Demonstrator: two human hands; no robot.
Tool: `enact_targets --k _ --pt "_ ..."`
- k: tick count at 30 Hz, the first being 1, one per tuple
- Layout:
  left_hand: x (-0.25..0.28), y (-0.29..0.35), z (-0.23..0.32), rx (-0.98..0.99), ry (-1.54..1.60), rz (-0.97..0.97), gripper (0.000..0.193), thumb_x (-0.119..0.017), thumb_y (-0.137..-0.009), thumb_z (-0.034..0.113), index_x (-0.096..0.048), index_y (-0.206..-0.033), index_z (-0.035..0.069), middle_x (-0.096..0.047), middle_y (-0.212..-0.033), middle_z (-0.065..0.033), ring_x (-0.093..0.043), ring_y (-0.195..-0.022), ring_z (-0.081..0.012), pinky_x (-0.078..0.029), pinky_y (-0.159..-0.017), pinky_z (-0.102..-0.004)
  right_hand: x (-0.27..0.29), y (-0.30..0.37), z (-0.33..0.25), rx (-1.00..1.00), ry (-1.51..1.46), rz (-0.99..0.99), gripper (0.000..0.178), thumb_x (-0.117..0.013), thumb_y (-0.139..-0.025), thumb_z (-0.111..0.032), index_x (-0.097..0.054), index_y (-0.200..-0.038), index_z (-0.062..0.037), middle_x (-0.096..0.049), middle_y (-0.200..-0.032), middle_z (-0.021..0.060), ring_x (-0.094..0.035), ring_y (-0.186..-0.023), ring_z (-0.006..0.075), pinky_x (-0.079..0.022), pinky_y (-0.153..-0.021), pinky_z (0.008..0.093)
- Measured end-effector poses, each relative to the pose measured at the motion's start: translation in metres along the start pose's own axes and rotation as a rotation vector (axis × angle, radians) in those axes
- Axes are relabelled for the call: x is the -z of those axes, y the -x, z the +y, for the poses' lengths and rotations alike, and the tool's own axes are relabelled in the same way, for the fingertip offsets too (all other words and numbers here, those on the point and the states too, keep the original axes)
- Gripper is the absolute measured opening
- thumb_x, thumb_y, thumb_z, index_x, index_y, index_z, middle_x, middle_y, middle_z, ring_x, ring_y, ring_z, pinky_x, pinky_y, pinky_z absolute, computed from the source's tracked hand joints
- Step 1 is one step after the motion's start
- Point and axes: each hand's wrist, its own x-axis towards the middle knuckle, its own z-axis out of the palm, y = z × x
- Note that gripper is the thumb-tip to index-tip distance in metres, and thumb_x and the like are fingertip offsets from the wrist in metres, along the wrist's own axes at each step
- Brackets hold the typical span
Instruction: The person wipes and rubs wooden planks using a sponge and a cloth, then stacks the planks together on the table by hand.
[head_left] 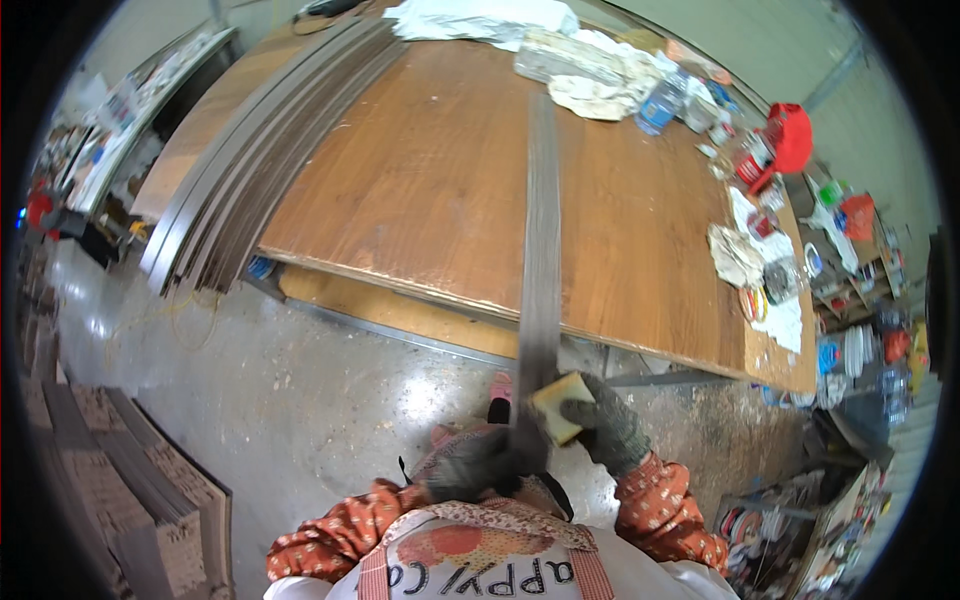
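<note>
Right now, taking the person at work as standing at six o'clock, I see a long grey-brown strip (541, 230) laid across the wooden desk (420, 180), running from just past twelve down toward six, its near part jutting out over the front edge. The right hand (612, 432), in a grey knitted glove, sits at about five o'clock with its fingers clasping a yellowish block (563, 408); the block is right at the strip's edge, though I cannot tell whether the two touch. The left hand (465, 468), in a dark glove, is near six, at the strip's near end; it is so blurred that I cannot tell whether its fingers are closed. Both arms wear orange patterned sleeves (665, 505). Toward ten and eleven, a bundle of similar strips (265, 150) lies lengthwise along the desk, the near ends overhanging. A pale sheet (480, 20) is heaped at twelve, and a clear bottle with a blue label (660, 105) leans between one and two. Around two stands a bright red container (792, 138), with a crumpled cream cloth (735, 256) at three. Down at eight, stacked boards (140, 490) stand near the floor (330, 370).
</note>
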Motion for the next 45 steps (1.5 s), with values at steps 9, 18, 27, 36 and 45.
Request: enact_targets --k 9,18,27,36,45 --pt "-0.032 -0.080 0.039 -0.088 -0.808 -0.323 0.032 -0.057 -0.085 0.017 -0.055 -0.116 0.007 -0.063 -0.089 -0.0081 -0.062 -0.075 -0.0222 -0.051 -0.066 -0.0342 0.077 0.077 -0.018 -0.186 -0.047 0.193 0.046 -0.069 -0.078 -0.017 -0.053 -0.117 0.0041 -0.064 -0.102 0.0163 -0.065 -0.092 0.0261 -0.055 -0.079 0.0350" --pt "0.059 -0.197 0.212 -1.291 -1.807 0.291 0.062 -0.066 -0.068 0.013 -0.049 -0.128 0.014 -0.055 -0.121 -0.0124 -0.050 -0.113 -0.0317 -0.035 -0.099 -0.0493 0.099 0.149 -0.055 -0.030 1.096 0.443 0.052 -0.078 -0.063 -0.043 -0.064 -0.099 -0.0072 -0.064 -0.087 0.0167 -0.063 -0.080 0.0325 -0.050 -0.072 0.0403" --pt "0.075 -0.192 0.259 -0.983 -1.742 0.264 0.048 -0.073 -0.062 0.027 -0.060 -0.108 0.018 -0.058 -0.084 -0.0080 -0.059 -0.077 -0.0268 -0.047 -0.069 -0.0411 0.191 0.131 -0.167 0.448 1.246 0.535 0.056 -0.082 -0.061 -0.033 -0.060 -0.105 -0.0076 -0.063 -0.092 0.0132 -0.062 -0.089 0.0309 -0.049 -0.081 0.0392" --pt "0.074 -0.068 0.159 -0.171 -1.580 0.945 0.048 -0.075 -0.060 0.028 -0.057 -0.100 0.008 -0.058 -0.073 -0.0094 -0.059 -0.067 -0.0310 -0.046 -0.060 -0.0416 0.161 -0.088 -0.225 0.916 0.794 0.417 0.051 -0.075 -0.075 -0.020 -0.054 -0.119 -0.0040 -0.061 -0.102 0.0100 -0.061 -0.090 0.0190 -0.051 -0.079 0.0327" --pt "0.042 -0.057 0.114 0.167 -1.595 1.387 0.015 -0.058 -0.073 0.013 -0.056 -0.088 0.010 -0.056 -0.072 -0.0099 -0.057 -0.065 -0.0312 -0.045 -0.059 -0.0448 -0.022 -0.170 -0.132 1.034 1.446 -0.301 0.052 -0.064 -0.076 -0.021 -0.050 -0.123 -0.0061 -0.060 -0.102 0.0149 -0.062 -0.086 0.0307 -0.050 -0.075 0.0437"
